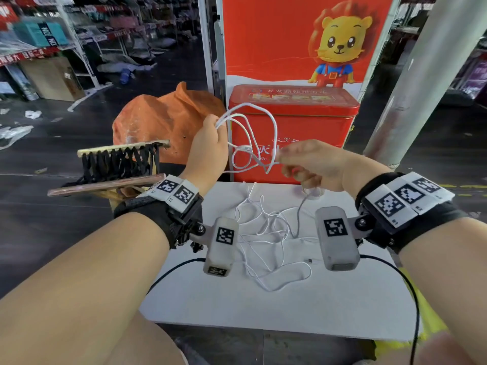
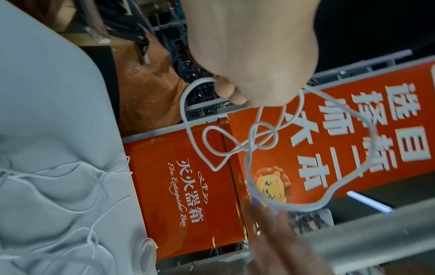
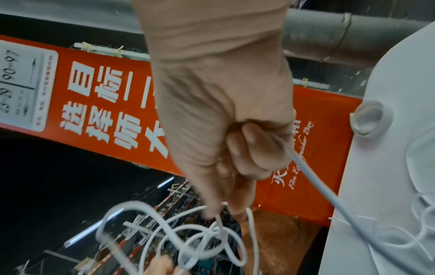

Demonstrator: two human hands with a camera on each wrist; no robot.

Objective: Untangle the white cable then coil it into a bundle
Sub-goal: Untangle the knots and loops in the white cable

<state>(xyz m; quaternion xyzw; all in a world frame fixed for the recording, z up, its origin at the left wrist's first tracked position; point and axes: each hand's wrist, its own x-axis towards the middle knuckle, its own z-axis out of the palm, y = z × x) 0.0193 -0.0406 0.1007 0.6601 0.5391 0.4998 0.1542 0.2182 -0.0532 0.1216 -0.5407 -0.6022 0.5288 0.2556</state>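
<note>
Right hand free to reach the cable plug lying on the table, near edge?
Probably not as is. The plug lies in the open on the table, nothing over it, but the right hand is raised and pinching the cable, as is the left hand. It would have to let go first.

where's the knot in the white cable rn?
In the head view, the knot hangs in the air between the left hand and the right hand, in front of the red box, above the white table.
</note>
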